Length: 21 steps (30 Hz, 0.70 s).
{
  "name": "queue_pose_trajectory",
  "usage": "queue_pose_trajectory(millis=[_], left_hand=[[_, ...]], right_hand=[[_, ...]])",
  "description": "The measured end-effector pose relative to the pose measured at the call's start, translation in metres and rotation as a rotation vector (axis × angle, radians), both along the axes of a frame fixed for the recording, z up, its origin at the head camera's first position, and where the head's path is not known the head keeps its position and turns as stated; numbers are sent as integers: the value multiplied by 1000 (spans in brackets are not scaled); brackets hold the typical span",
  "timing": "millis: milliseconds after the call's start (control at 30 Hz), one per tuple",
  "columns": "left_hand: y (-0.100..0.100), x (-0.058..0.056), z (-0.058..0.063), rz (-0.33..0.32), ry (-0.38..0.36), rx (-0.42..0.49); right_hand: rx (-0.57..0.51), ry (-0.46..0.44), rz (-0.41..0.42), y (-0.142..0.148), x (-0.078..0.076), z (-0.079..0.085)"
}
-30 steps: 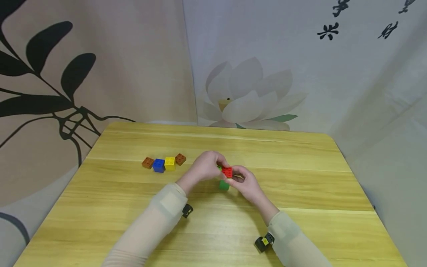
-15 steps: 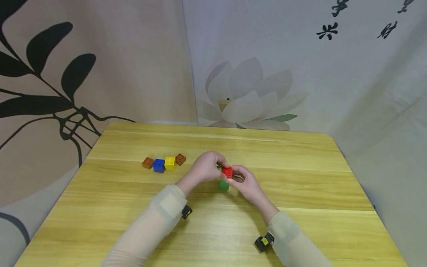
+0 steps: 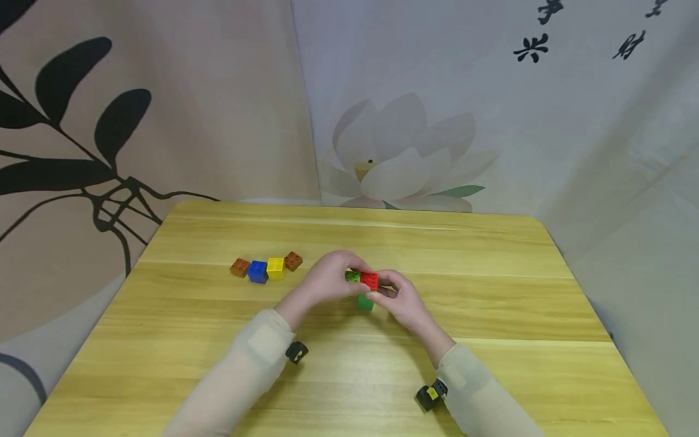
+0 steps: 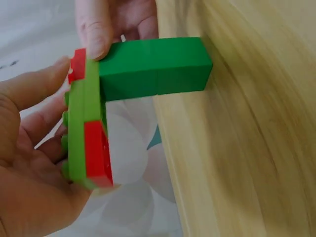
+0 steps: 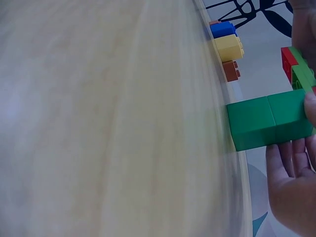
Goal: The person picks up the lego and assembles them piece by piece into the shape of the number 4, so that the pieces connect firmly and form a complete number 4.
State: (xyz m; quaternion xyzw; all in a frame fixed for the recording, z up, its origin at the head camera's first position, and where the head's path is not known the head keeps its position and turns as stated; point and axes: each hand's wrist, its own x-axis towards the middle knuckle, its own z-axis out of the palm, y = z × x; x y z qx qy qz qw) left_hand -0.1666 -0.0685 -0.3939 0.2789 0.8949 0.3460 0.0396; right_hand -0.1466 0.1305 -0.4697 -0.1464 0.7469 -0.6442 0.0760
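Observation:
Both hands are on a toy brick build. Its column of two dark green bricks (image 4: 155,69) carries a light green piece (image 4: 79,133) across the top. One red brick (image 3: 369,280) sits on top at one end; another red brick (image 4: 98,154) hangs under the other end. My left hand (image 3: 329,278) holds the light green piece, its thumb near the upper red brick in the left wrist view. My right hand (image 3: 405,301) pinches the build beside the upper red brick, with its thumb by the column's top. Whether the column's foot touches the table cannot be told.
Left of the hands on the wooden table (image 3: 491,291), a brown brick (image 3: 239,267), a blue brick (image 3: 257,272), a yellow brick (image 3: 275,268) and another brown brick (image 3: 293,261) stand in a row. A printed curtain (image 3: 404,103) hangs behind the table.
My left hand has shifted slightly left and its fingers have spread a little, showing more of the light green piece. The right hand has hardly moved.

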Motion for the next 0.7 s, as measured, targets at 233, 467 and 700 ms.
queue_pose_trajectory(millis=[233,467,700], left_hand=[[-24,-1,4,56,-27,110],[-46,0,3,125,-88,153],[-66,-2,-5,165,-124,210]], right_hand=[[22,-9,-20,-2,0,1],[21,-33,-33,-3,0,2],[36,-49,-42,-3,0,4]])
